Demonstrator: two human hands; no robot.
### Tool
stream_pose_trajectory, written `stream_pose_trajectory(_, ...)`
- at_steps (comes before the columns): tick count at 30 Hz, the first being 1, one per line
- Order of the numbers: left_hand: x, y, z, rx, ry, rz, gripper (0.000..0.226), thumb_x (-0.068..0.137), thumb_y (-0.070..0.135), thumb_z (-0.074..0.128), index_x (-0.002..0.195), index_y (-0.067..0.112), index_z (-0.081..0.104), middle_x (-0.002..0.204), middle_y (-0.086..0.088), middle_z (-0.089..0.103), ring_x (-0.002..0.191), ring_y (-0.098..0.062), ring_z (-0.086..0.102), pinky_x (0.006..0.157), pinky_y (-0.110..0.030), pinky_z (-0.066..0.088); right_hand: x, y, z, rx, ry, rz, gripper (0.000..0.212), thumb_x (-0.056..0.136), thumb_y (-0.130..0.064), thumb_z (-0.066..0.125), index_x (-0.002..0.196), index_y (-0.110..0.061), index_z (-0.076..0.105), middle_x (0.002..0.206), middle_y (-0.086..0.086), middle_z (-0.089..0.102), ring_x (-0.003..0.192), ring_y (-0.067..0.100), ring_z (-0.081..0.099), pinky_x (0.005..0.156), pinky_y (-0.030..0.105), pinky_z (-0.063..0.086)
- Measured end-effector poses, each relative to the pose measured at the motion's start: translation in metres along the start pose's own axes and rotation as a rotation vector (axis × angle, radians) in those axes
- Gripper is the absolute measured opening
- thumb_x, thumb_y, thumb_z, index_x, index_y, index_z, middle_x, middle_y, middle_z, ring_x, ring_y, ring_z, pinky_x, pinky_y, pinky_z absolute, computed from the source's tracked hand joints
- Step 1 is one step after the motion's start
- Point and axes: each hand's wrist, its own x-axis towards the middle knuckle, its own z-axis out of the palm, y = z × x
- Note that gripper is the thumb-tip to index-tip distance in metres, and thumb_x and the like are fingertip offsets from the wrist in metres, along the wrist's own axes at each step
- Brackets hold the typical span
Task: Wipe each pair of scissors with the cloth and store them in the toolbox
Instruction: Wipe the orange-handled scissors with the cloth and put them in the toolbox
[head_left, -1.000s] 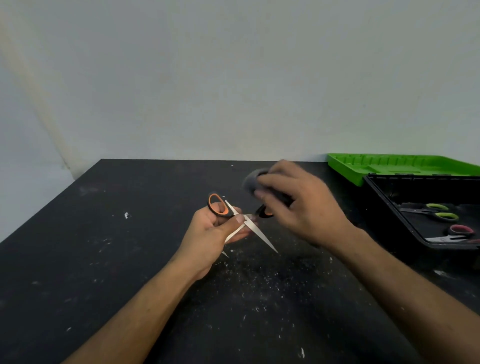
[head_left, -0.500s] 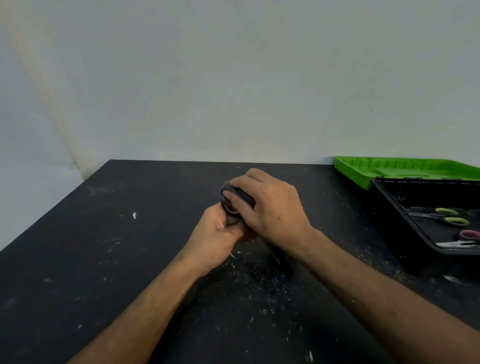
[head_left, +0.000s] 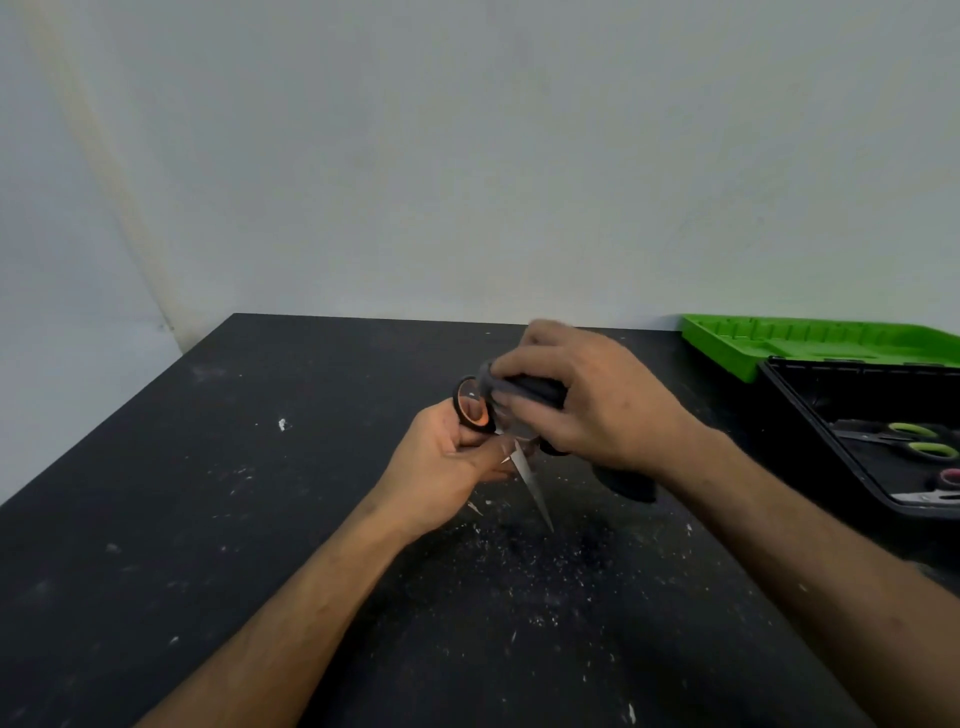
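Left hand (head_left: 447, 457) grips the orange-handled scissors (head_left: 475, 410), blade tip pointing down toward the surface (head_left: 208, 493). Right hand (head_left: 587, 400) clutches the dark cloth (head_left: 530, 387) against the handles; the toolbox (head_left: 810, 426) lies rightward.

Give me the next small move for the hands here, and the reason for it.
Probably draw the dark grey cloth in the right hand down along the bare steel blade. The left hand holds the orange-and-black-handled scissors open, the cloth sits up at the handles, and the blade below is uncovered. The black toolbox with other scissors waits to the right.
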Motion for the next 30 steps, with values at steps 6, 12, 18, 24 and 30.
stream_pose_trajectory(6,-0.001,-0.003,0.002,0.036,-0.028,0.002,0.022,0.094,-0.009,0.063,0.113,0.002,0.067,0.099,-0.013,0.08,0.1,-0.025,0.077,0.088,-0.045,0.063,0.005,-0.004,0.022,-0.057,-0.005,-0.046,0.03,0.096,-0.049,0.055,0.114,-0.032,0.073,0.098,-0.006,0.056,0.074,0.016,0.06,0.058,0.038,0.052)
stream_pose_trajectory(12,0.002,-0.002,-0.005,0.012,0.019,-0.021,0.017,0.096,-0.005,0.063,0.113,-0.004,0.062,0.097,-0.017,0.08,0.089,-0.025,0.079,0.084,-0.039,0.064,0.025,0.002,0.032,-0.027,0.221,0.137,0.023,0.096,-0.043,0.063,0.111,-0.029,0.075,0.094,-0.003,0.061,0.08,0.021,0.065,0.067,0.037,0.054)
stream_pose_trajectory(18,0.001,-0.003,-0.006,0.038,0.03,0.021,0.02,0.091,-0.013,0.065,0.106,-0.001,0.069,0.094,-0.013,0.08,0.088,-0.019,0.077,0.076,-0.032,0.063,0.011,-0.008,0.026,0.012,0.003,-0.018,0.021,0.095,-0.046,0.06,0.108,-0.035,0.073,0.093,-0.006,0.059,0.082,0.013,0.061,0.068,0.037,0.053)
stream_pose_trajectory(24,-0.001,0.001,-0.005,-0.011,0.014,0.005,0.019,0.095,-0.004,0.065,0.113,0.001,0.064,0.094,-0.011,0.081,0.093,-0.021,0.078,0.081,-0.036,0.063,0.014,0.0,0.032,-0.005,0.147,0.101,0.03,0.094,-0.05,0.06,0.114,-0.031,0.073,0.098,-0.006,0.063,0.085,0.021,0.066,0.069,0.039,0.054)
stream_pose_trajectory(30,-0.002,0.002,-0.007,0.032,0.029,0.05,0.018,0.096,-0.006,0.063,0.109,0.006,0.066,0.096,-0.012,0.081,0.092,-0.022,0.078,0.08,-0.029,0.06,0.023,-0.008,0.038,0.193,0.242,0.269,0.022,0.093,-0.044,0.062,0.103,-0.03,0.076,0.09,-0.011,0.074,0.089,0.012,0.068,0.076,0.043,0.057)
